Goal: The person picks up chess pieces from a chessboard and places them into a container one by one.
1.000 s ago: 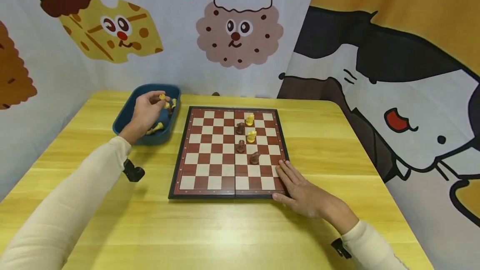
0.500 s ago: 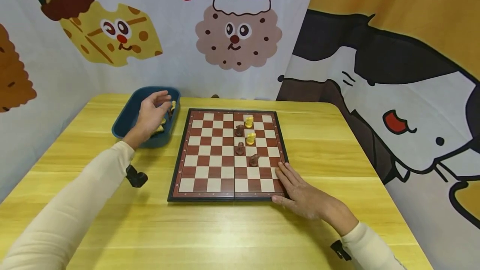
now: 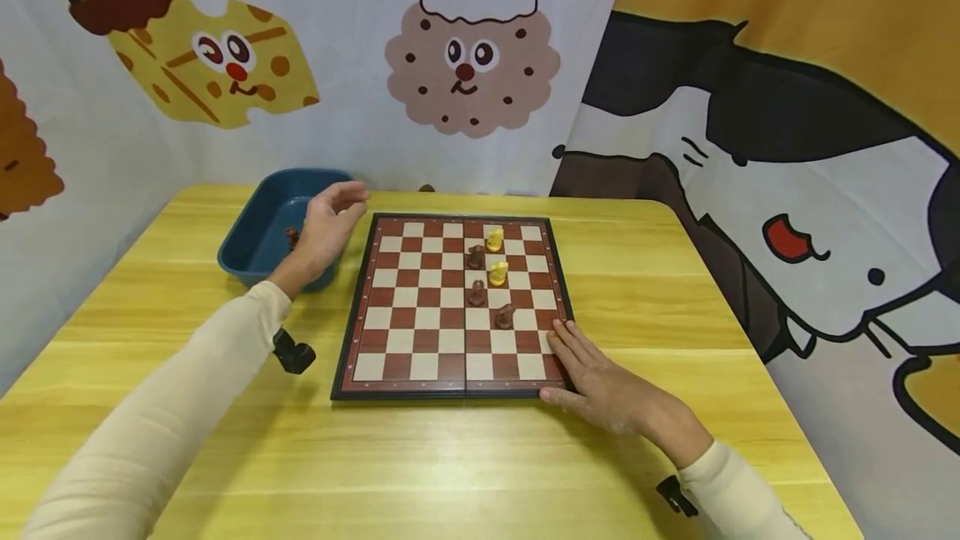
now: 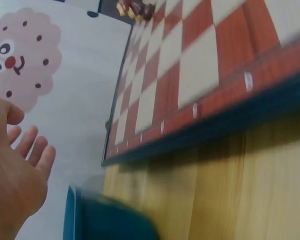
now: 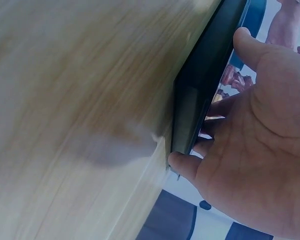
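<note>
My left hand (image 3: pixel 330 223) hovers at the right rim of a blue plastic bin (image 3: pixel 234 248), fingers loosely extended. In the left wrist view its fingers (image 4: pixel 34 147) are spread, with nothing visible between them. A brown chess piece (image 3: pixel 292 237) shows inside the bin; my hand and forearm hide part of the inside. Beside the bin lies an unfolded chessboard (image 3: pixel 423 367). On its right half stand two yellow chess pieces (image 3: pixel 498 274) and three brown ones (image 3: pixel 505 317). My right hand (image 3: pixel 611 394) rests at the board's near right corner, straight fingers touching its edge.
The yellow wood-grain table (image 3: pixel 420 465) carries the bin and board. A cartoon-printed cloth (image 3: pixel 330 157) hangs behind the table and along its right side. Black wrist mounts (image 3: pixel 292 352) sit below both cuffs.
A second ago my left hand pinched a yellow chess piece over the bin; it has let go and moved right toward the board. The right hand keeps its place.
</note>
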`<state>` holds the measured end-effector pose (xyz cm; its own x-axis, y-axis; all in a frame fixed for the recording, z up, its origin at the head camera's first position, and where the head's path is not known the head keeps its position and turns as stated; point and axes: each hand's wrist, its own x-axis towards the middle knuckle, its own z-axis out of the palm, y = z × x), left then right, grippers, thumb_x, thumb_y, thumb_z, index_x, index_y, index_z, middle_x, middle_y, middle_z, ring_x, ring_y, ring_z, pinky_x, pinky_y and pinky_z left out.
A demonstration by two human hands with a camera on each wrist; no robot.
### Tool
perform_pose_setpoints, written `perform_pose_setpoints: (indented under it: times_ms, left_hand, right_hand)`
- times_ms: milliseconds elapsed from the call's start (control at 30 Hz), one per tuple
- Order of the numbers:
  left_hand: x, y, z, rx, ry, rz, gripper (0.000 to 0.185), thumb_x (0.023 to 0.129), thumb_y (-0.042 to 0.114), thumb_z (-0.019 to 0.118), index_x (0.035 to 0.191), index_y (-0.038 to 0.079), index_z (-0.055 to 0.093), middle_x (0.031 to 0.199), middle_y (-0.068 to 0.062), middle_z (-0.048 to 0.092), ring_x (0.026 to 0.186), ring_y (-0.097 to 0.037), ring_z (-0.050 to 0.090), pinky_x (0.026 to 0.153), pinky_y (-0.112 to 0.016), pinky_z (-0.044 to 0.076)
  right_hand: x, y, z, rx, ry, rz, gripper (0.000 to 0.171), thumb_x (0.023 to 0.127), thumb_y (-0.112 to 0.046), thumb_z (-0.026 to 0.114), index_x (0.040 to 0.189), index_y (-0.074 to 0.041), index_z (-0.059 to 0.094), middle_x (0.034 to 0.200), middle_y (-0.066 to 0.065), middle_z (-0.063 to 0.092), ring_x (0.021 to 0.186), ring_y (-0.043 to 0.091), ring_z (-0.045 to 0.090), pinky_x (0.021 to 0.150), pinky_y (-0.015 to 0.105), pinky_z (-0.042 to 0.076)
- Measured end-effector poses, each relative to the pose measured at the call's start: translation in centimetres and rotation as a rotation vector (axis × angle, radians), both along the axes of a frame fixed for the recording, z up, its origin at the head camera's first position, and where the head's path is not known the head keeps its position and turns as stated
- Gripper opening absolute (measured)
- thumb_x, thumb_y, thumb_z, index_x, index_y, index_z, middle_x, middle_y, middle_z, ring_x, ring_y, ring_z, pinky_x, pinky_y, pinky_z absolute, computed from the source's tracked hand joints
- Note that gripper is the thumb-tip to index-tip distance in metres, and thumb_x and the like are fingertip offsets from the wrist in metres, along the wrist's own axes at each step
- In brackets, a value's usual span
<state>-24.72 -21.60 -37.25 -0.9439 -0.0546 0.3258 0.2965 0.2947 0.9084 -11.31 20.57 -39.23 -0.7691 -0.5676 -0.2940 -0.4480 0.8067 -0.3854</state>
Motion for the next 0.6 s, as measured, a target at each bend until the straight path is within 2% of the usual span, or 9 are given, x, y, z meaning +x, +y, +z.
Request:
perform_pose_setpoints:
  times_ms: [100,200,333,467,600]
  left_hand:
    - [-0.3,1.1,0.1,0.073,-0.004,-0.017,0.034,0.105,0.009,0.056,0.135,-0.007,0.058,0.127,-0.026,0.060,0.113,-0.021,0.058,0.092,-0.025,0.048]
    - [-0.6,2.4,0.0,0.127,-0.039,-0.049,0.033,0.106,0.008,0.056,0.134,-0.008,0.058,0.128,-0.026,0.060,0.114,-0.022,0.059,0.093,-0.026,0.050]
    - [-1.0,3.9,-0.5,0.241,-0.153,-0.118,0.034,0.106,0.008,0.055,0.137,-0.007,0.056,0.133,-0.026,0.058,0.114,-0.021,0.061,0.102,-0.040,0.049]
    - [-1.4,5.1,-1.3,0.389,-0.260,-0.179,0.037,0.107,0.007,0.053,0.141,-0.007,0.052,0.140,-0.028,0.053,0.113,-0.020,0.061,0.109,-0.052,0.041]
    - [-2.0,6.5,-1.8,0.436,-0.295,-0.216,0.039,0.105,0.006,0.056,0.141,-0.008,0.052,0.141,-0.029,0.052,0.124,-0.033,0.056,0.111,-0.052,0.038]
  right_hand:
    - [-0.1,0.1,0.2,-0.001,0.013,0.004,0.090,0.103,-0.059,0.048,0.163,-0.002,0.012,0.169,0.016,-0.001,0.153,0.034,-0.004,0.118,0.055,0.020]
    - [-0.1,0.3,0.2,-0.010,0.038,0.009,0.090,0.103,-0.059,0.048,0.162,0.000,0.015,0.168,0.018,0.003,0.153,0.036,0.000,0.118,0.058,0.019]
    - [0.0,0.5,0.0,-0.015,0.066,0.012,0.089,0.103,-0.058,0.049,0.162,0.001,0.017,0.168,0.020,0.007,0.153,0.038,0.003,0.117,0.061,0.019]
    - [0.2,0.5,-0.3,0.001,0.081,0.024,0.088,0.103,-0.059,0.048,0.162,0.000,0.017,0.168,0.018,0.007,0.153,0.037,0.003,0.118,0.059,0.017]
    - [0.1,0.4,-0.4,0.024,0.109,0.022,0.089,0.103,-0.061,0.045,0.162,-0.001,0.017,0.168,0.016,0.007,0.153,0.034,0.003,0.119,0.056,0.017]
